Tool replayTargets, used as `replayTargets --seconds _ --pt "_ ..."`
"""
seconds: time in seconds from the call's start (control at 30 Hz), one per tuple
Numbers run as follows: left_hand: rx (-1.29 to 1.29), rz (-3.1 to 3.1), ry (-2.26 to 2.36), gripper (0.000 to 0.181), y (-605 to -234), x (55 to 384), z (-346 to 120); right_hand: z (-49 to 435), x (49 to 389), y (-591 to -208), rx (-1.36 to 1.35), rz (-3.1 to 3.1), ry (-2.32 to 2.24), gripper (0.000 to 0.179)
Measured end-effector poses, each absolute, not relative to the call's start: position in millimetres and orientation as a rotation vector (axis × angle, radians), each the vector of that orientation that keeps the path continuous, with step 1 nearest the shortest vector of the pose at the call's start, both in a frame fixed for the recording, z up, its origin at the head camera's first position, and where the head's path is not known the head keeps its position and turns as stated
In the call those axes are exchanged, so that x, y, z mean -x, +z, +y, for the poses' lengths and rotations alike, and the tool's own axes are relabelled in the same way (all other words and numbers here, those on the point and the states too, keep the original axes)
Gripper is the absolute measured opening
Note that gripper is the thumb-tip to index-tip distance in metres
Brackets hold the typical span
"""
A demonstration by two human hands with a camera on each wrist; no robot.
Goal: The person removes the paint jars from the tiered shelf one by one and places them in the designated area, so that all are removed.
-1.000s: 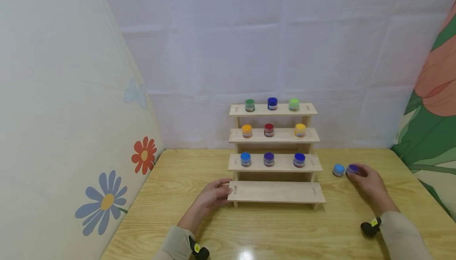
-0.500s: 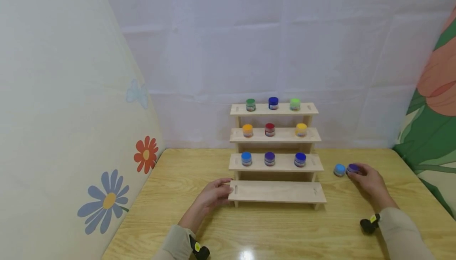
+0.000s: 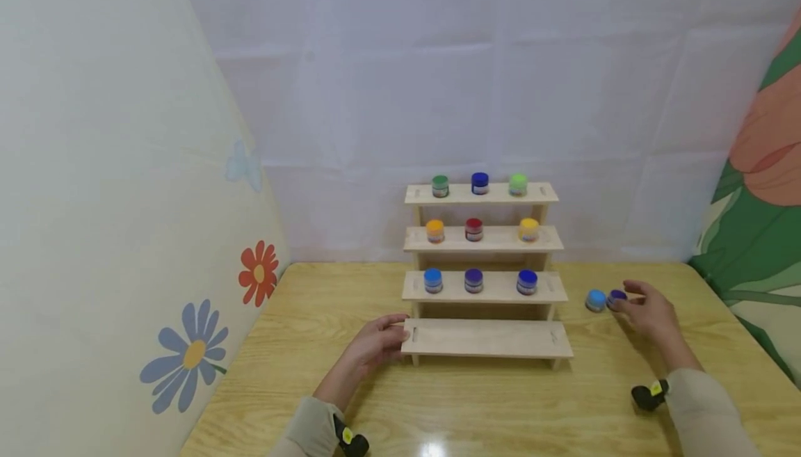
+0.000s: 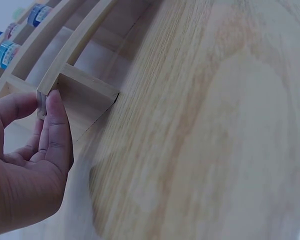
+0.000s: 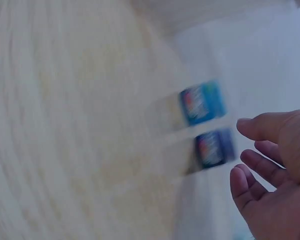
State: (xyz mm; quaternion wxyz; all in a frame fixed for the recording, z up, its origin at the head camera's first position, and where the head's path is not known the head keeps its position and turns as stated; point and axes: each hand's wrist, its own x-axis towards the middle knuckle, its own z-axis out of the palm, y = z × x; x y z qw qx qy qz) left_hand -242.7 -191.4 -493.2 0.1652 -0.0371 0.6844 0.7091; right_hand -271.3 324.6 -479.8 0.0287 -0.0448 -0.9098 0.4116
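Note:
A stepped wooden display rack (image 3: 488,337) stands on the table, its bottom shelf bare. My left hand (image 3: 375,344) pinches the left end of that shelf between thumb and fingers, as the left wrist view (image 4: 35,150) also shows. On the table right of the rack, a light blue paint jar (image 3: 596,300) and a purple paint jar (image 3: 616,298) stand upright side by side. My right hand (image 3: 651,312) is beside the purple jar, fingers spread. In the right wrist view a gap shows between these fingers (image 5: 264,167) and the blurred purple jar (image 5: 215,148).
Several paint jars stand on the upper three shelves, among them a dark red one (image 3: 473,229) and a yellow one (image 3: 528,229). A white cloth (image 3: 350,109) hangs behind the table (image 3: 488,408). Flower-printed panels border both sides.
My right hand has let go of the purple jar, its fingers opening. The purple jar sits slightly nearer the light blue one. My left hand keeps its hold on the shelf.

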Motion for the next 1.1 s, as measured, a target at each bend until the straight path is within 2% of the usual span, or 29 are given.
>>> replayTargets --seconds 0.3,0.6,1.1 --pt "0.096 1.953 2.024 0.055 -493.7 242.1 -190.2 302.4 261.1 -447.3 -0.029 -2.73 1.191 0.059" --pt "0.099 1.95 2.028 0.056 -496.2 242.1 -189.8 272.9 246.9 -424.5 -0.105 -2.667 1.36 0.061" --pt "0.099 1.956 2.033 0.055 -498.0 245.4 -190.4 234.7 245.7 -420.0 -0.161 -2.572 1.447 0.049"
